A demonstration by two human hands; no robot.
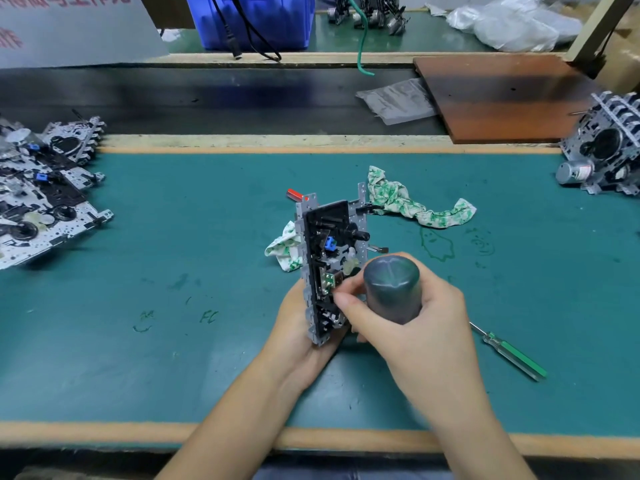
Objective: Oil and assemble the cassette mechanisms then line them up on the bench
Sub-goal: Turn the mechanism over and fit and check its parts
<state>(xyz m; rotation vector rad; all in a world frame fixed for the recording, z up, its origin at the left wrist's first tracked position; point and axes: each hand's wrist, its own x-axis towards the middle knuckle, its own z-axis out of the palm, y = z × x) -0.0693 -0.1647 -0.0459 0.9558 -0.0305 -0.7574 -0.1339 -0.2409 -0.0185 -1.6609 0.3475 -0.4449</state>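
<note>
Left hand (294,327) wrapped round the lower end of a cassette mechanism (329,258), holding it upright on edge above the green table (173,237), center of view, component side facing right. Right hand (408,317) closed on a dark grey squeeze bottle (393,289), base pointing up toward the camera, nozzle end down at the mech's lower part; tip hidden by fingers, can't tell exact contact pt. Patterned green/white rag (415,202) lies just behind and to the right of the held mech, second rag bit (285,247) to its left. Green-handled screwdriver (512,355) flat on the table, right of the right hand, apart from it. Stack of other mechanisms (45,188) at table's left edge; another mech w/ motor (602,154) at far right edge. Blue bin (252,19) and plastic bags (512,22) on the far bench behind.
</note>
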